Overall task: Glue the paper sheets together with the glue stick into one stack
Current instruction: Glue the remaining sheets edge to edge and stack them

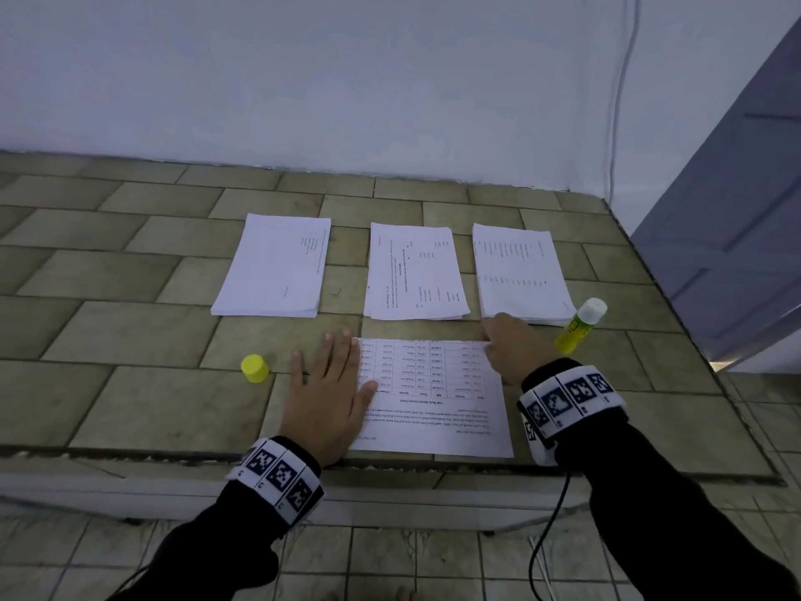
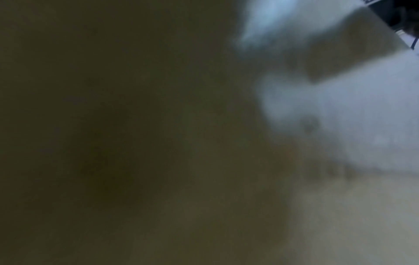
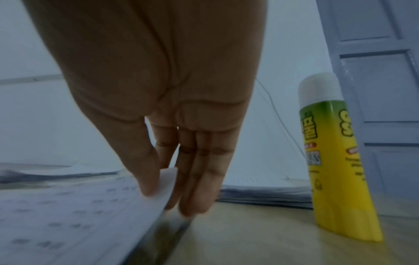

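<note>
A printed sheet (image 1: 437,409) lies near the front edge of the tiled table. My left hand (image 1: 333,362) presses flat on its left edge, fingers straight and spread. My right hand (image 1: 498,336) pinches the sheet's far right corner; the right wrist view shows that corner (image 3: 169,181) lifted between thumb and fingers (image 3: 197,193). The yellow glue stick (image 1: 578,325) stands upright with its white top bare, just right of my right hand, and shows as glue stick (image 3: 335,161) in the right wrist view. Its yellow cap (image 1: 255,368) sits left of my left hand. The left wrist view is a dark blur.
Three paper stacks lie in a row behind the sheet: left stack (image 1: 273,266), middle stack (image 1: 416,273), right stack (image 1: 520,275). The table (image 1: 130,340) meets a white wall at the back. A grey-blue door (image 1: 737,210) stands at the right, and a cable (image 1: 620,101) runs down the wall.
</note>
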The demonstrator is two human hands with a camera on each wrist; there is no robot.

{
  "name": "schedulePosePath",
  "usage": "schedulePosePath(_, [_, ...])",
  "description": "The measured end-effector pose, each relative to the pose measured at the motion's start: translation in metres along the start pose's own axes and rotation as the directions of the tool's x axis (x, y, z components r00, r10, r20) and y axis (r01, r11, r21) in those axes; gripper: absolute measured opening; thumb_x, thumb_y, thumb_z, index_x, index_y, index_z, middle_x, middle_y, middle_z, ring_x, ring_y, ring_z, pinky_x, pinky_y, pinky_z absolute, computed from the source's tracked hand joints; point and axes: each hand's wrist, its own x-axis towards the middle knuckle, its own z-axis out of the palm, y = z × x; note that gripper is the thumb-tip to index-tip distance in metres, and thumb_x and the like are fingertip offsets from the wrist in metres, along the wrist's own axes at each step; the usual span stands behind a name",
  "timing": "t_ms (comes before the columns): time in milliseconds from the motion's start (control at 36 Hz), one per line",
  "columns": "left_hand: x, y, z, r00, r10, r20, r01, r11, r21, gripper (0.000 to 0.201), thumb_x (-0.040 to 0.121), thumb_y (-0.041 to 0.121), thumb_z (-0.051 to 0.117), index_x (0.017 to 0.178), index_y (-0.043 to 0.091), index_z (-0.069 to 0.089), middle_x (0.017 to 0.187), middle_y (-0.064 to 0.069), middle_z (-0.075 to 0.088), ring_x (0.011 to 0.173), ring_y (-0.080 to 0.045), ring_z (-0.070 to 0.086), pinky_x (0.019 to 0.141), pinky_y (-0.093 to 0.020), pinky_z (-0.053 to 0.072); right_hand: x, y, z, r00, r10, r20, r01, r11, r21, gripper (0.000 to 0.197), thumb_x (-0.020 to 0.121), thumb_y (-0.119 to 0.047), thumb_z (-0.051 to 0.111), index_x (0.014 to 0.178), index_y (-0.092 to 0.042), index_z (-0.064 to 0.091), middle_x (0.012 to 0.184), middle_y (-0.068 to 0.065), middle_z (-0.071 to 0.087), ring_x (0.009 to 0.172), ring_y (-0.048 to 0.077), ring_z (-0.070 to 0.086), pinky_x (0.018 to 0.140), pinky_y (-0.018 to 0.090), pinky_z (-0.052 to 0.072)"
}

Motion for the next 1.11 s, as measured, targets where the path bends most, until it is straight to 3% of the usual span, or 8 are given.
schedulePosePath(194, [-0.001, 0.003, -0.008, 0.998, -0.018, 0.063, 0.019, 1.000, -0.011, 0.105, 0.076, 0.076, -0.027, 0.156, 0.014, -0.003, 0.163, -0.001, -0.011, 0.150, -0.018, -0.012, 0.119, -0.055, -0.006, -0.008, 0.017, -0.037, 0.993, -0.055, -0.107, 0.080, 0.965, 0.249, 0.014, 0.089, -0.004, 0.055, 0.089, -0.010, 0.067, 0.090, 0.001, 0.061, 0.081, 0.014, 0.055, 0.072, 0.022, 0.042])
schedulePosePath(278, [-0.001, 0.002, -0.007, 0.996, -0.037, 0.081, 0.038, 0.999, -0.006, 0.106, 0.073, 0.079, -0.027, 0.155, 0.015, -0.010, 0.162, 0.001, -0.016, 0.149, -0.015, -0.017, 0.119, -0.053, -0.008, -0.008, 0.026, -0.060, 0.986, -0.016, -0.168, 0.076, 0.933, 0.352, 0.012, 0.088, -0.006, 0.060, 0.083, -0.013, 0.068, 0.080, 0.000, 0.065, 0.064, 0.008, 0.060, 0.057, 0.016, 0.043])
schedulePosePath(389, [-0.001, 0.003, -0.009, 0.998, -0.030, 0.059, 0.032, 0.999, -0.035, 0.109, 0.074, 0.079, -0.025, 0.156, 0.012, -0.003, 0.164, -0.002, -0.009, 0.149, -0.014, -0.014, 0.119, -0.054, -0.005, -0.001, 0.033, -0.080, 0.970, 0.067, -0.233, 0.057, 0.870, 0.489, 0.007, 0.089, -0.008, 0.064, 0.084, -0.011, 0.068, 0.075, 0.001, 0.070, 0.062, 0.013, 0.068, 0.057, 0.017, 0.051])
schedulePosePath(556, [-0.002, 0.003, -0.007, 0.998, -0.037, 0.045, 0.038, 0.999, -0.019, 0.106, 0.075, 0.078, -0.024, 0.156, 0.013, -0.003, 0.164, -0.001, -0.008, 0.149, -0.014, -0.012, 0.119, -0.054, -0.004, 0.030, 0.028, -0.075, 0.951, 0.260, -0.165, -0.039, 0.632, 0.774, 0.010, 0.085, 0.002, 0.062, 0.091, -0.005, 0.065, 0.079, 0.007, 0.071, 0.055, 0.011, 0.069, 0.066, 0.022, 0.059])
schedulePosePath(722, [-0.002, 0.004, -0.009, 0.999, -0.034, 0.037, 0.035, 0.999, -0.025, 0.108, 0.074, 0.079, -0.026, 0.156, 0.014, -0.002, 0.164, 0.001, -0.008, 0.149, -0.013, -0.013, 0.119, -0.053, -0.005, 0.054, 0.000, -0.047, 0.946, 0.318, -0.063, -0.076, 0.406, 0.911, 0.016, 0.086, 0.008, 0.058, 0.095, -0.006, 0.057, 0.094, 0.019, 0.065, 0.060, 0.026, 0.070, 0.063, 0.034, 0.061])
schedulePosePath(806, [-0.002, 0.003, -0.009, 0.999, -0.027, 0.033, 0.027, 1.000, -0.016, 0.108, 0.075, 0.079, -0.025, 0.156, 0.013, -0.002, 0.163, 0.001, -0.008, 0.149, -0.013, -0.013, 0.119, -0.053, -0.005, 0.060, -0.012, -0.032, 0.945, 0.327, -0.032, -0.108, 0.401, 0.910, 0.015, 0.088, 0.009, 0.054, 0.094, -0.003, 0.059, 0.088, 0.014, 0.064, 0.053, 0.021, 0.068, 0.056, 0.028, 0.060])
schedulePosePath(944, [-0.002, 0.002, -0.006, 1.000, -0.015, -0.003, 0.014, 0.999, -0.050, 0.102, 0.084, 0.079, -0.012, 0.156, 0.010, 0.010, 0.164, -0.002, 0.004, 0.150, -0.016, -0.002, 0.119, -0.055, -0.001, 0.069, -0.020, -0.010, 0.929, 0.364, -0.063, -0.123, 0.465, 0.877, 0.011, 0.083, 0.005, 0.061, 0.084, -0.007, 0.061, 0.098, 0.017, 0.067, 0.079, 0.035, 0.071, 0.079, 0.045, 0.059])
schedulePosePath(1111, [-0.002, 0.002, -0.007, 1.000, -0.012, 0.005, 0.013, 0.999, -0.029, 0.104, 0.082, 0.078, -0.015, 0.156, 0.009, 0.009, 0.164, -0.003, 0.004, 0.151, -0.017, -0.001, 0.119, -0.055, -0.002, 0.075, -0.022, -0.006, 0.925, 0.368, -0.091, -0.110, 0.492, 0.864, 0.018, 0.079, 0.001, 0.068, 0.094, -0.006, 0.062, 0.096, 0.010, 0.062, 0.091, 0.033, 0.069, 0.086, 0.042, 0.056])
